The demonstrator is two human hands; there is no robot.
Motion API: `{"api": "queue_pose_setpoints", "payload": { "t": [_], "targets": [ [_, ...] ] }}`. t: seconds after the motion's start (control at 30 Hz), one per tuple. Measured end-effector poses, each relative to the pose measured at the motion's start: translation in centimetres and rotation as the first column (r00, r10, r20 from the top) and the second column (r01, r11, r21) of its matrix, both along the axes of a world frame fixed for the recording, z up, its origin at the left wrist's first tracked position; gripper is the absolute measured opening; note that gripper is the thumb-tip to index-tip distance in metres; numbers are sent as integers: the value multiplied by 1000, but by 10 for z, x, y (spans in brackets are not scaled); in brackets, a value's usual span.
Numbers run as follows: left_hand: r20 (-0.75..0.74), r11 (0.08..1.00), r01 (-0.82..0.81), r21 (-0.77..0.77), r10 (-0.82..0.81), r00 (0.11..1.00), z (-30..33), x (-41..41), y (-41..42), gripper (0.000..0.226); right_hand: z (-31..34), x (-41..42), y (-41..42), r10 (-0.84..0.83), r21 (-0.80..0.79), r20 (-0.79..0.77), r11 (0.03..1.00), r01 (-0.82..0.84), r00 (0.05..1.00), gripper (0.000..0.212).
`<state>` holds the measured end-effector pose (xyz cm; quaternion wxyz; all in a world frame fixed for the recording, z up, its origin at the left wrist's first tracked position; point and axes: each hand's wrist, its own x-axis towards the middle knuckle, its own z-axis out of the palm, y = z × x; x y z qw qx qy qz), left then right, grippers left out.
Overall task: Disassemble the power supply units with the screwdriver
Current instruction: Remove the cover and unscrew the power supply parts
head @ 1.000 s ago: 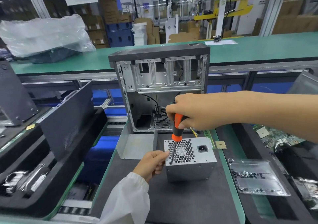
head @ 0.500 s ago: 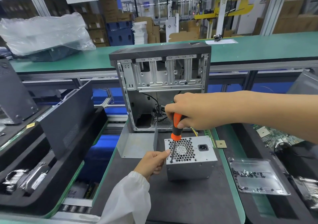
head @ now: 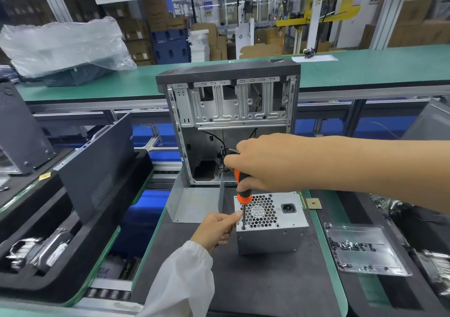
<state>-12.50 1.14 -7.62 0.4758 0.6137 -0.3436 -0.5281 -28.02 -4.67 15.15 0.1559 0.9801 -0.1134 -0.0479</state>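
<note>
PSU sits on the mat under your right hand, which grips the screwdriver — tip at the near-left corner screw. Left hand pinches the shaft, steadying it. Casing looks closed — by my reading, disassembly barely begun.

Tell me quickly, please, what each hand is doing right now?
Left hand: fingers curled, pinching the screwdriver shaft beside the power supply unit.
Right hand: closed around the screwdriver's orange handle.
</note>
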Motion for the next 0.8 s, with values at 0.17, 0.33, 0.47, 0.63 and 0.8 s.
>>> {"api": "queue_pose_setpoints", "payload": {
  "t": [0.17, 0.33, 0.47, 0.63, 0.8],
  "targets": [
    [7, 1000, -17, 6, 17, 1000, 4, -2, 1, 50, 2, 7, 5, 68, 30, -97, 997, -66, 993, 25],
    [58, 1000, -1, 23, -1, 998, 10, -1, 3, 45, 8, 14, 8, 177, 52, -188, 984, -170, 966, 27],
    [246, 998, -33, -57, 46, 968, 23, 2, 3, 31, 15, 23, 14, 254, 113, -204, 965, -235, 945, 29],
    [359, 926, 180, -333, -52, 932, 53, 14, 16, 49, 16, 25, 19, 204, 202, -146, 964, -173, 968, 27],
    [308, 850, 356, -389, -244, 919, 78, 4, 22, 11, 17, 21, 19, 153, 265, -153, 958, -108, 976, 23]
  ]
}}
